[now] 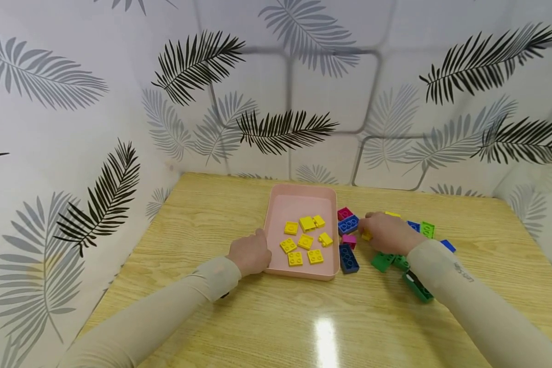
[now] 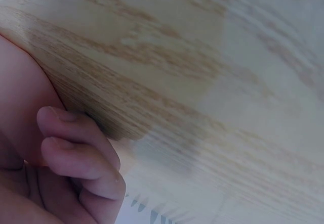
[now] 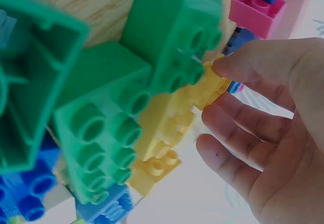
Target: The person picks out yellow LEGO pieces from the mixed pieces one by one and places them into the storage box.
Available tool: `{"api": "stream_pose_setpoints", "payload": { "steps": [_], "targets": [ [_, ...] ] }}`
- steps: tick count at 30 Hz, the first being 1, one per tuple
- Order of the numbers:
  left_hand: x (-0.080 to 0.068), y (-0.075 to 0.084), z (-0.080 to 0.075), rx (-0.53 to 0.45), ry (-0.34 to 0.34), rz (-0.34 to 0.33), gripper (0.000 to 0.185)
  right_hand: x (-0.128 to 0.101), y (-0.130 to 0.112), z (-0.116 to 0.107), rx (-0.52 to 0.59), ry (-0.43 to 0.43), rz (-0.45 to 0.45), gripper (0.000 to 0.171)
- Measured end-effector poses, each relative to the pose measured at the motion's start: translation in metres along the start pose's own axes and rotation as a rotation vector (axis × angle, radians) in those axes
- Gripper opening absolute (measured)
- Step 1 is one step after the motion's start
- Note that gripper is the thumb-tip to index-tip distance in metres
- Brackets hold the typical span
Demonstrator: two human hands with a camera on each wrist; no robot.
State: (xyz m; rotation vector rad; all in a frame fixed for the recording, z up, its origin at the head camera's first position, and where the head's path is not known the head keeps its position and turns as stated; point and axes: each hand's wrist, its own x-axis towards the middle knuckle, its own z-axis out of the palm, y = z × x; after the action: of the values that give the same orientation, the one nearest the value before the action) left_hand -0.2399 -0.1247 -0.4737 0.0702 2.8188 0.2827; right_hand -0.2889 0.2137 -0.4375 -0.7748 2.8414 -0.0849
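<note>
A shallow pink tray [image 1: 303,198] lies on the wooden table with several yellow toy bricks [image 1: 305,241] spread inside it. My left hand [image 1: 250,253] grips the tray's left side near the front corner; its curled fingers [image 2: 83,171] show against the pink wall in the left wrist view. To the right of the tray, my right hand [image 1: 390,232] pinches a yellow toy brick [image 3: 210,85] between thumb and index finger. That brick is at the edge of a loose pile, next to a green brick [image 3: 172,37] and other yellow bricks [image 3: 157,168].
Blue bricks [image 1: 348,225] and a pink brick [image 1: 348,241] lie along the tray's right wall, with a dark blue brick [image 1: 348,258] nearer the front. Green bricks [image 1: 418,289] lie under and beside the right forearm. A leaf-patterned wall covering [image 1: 322,92] rises behind the table.
</note>
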Motion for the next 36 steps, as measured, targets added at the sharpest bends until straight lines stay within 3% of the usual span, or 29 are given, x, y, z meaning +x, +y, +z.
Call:
{"api": "stream_pose_setpoints", "payload": {
  "steps": [11,30,36],
  "targets": [
    [-0.001,-0.004,-0.001,0.005,0.005,0.000,0.060,0.011,-0.033,-0.028,-0.064,0.116,-0.099,0.022],
    [0.000,-0.001,-0.001,0.020,-0.011,0.000,0.050,0.060,-0.089,-0.040,-0.030,0.061,-0.195,0.027],
    [0.003,-0.002,0.000,0.020,-0.020,0.000,0.052,0.075,-0.105,-0.042,-0.052,0.082,-0.292,0.026]
  ]
}}
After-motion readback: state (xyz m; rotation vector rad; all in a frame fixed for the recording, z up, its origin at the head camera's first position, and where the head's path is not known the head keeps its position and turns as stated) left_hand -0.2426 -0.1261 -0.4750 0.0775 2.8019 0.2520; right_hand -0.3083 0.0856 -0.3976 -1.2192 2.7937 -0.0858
